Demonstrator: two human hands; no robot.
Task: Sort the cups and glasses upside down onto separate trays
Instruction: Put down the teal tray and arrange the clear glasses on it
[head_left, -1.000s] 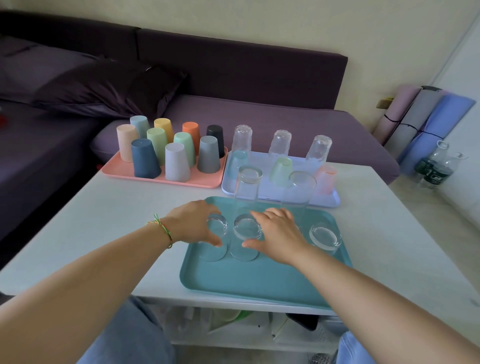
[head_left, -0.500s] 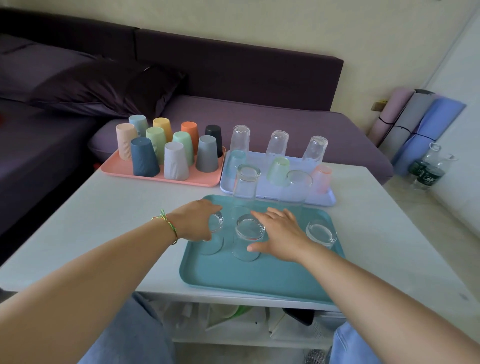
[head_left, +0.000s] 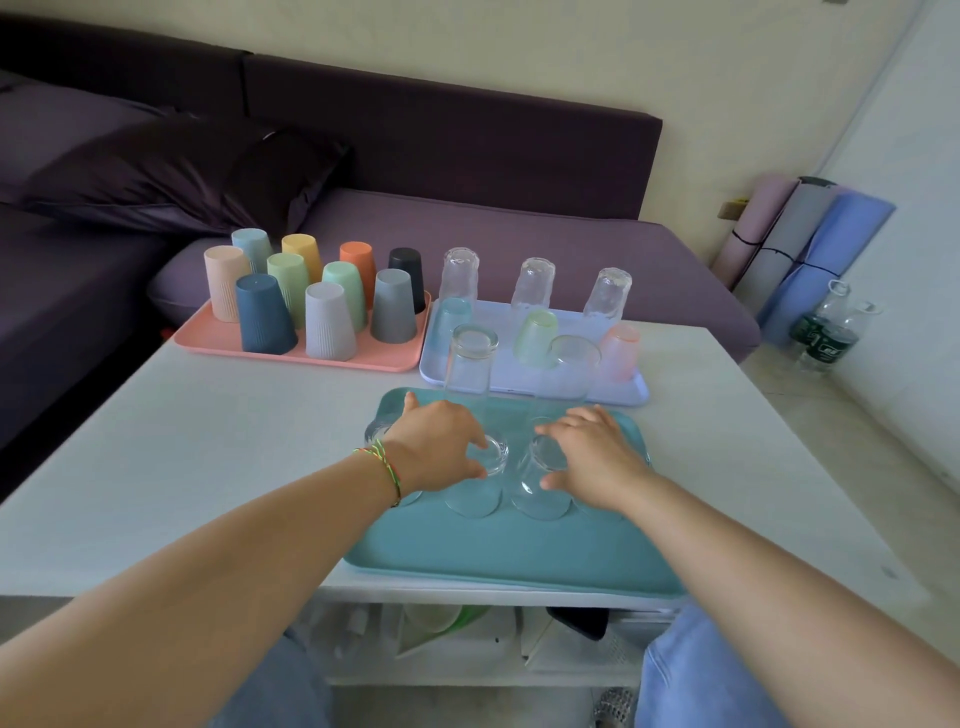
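Work surface: a white table (head_left: 208, 441), with a lower shelf (head_left: 467, 644) of blurred items beneath its near edge. Three trays rest on the table. The teal tray (head_left: 493, 556) lies nearest me. The pink tray (head_left: 322, 361) and the lavender tray (head_left: 524, 387) sit side by side along the far edge; I cannot tell whether their short sides touch.

My left hand (head_left: 436, 447) is over the teal tray. Its thumb and fingers are curled round the upturned base of the near-left glass (head_left: 480, 493), which stands rim down on the tray. My right hand (head_left: 592, 460) is just beside it, fingers and thumb curved round the near-right glass (head_left: 540, 499), also rim down. The two glasses stand just beside each other; I cannot tell whether they touch. A woven bracelet (head_left: 387, 467) is on my left wrist. Another clear glass (head_left: 376, 431) shows partly behind my left hand. Two taller glasses (head_left: 470, 364) stand inverted at the teal tray's far edge.

Pink tray: ten opaque cups (head_left: 327, 322) in mixed colours, all upside down. Lavender tray: three clear glasses (head_left: 535, 283) in the back row and three tinted cups (head_left: 535, 335) in front, all inverted.

Room: a purple sofa (head_left: 519, 244) runs behind the table, with a dark pillow (head_left: 182, 171) at the left. Rolled mats (head_left: 800, 244) lean against the cream wall (head_left: 519, 52) at the right. Water bottles (head_left: 826, 332) stand on the floor (head_left: 857, 415) near them.
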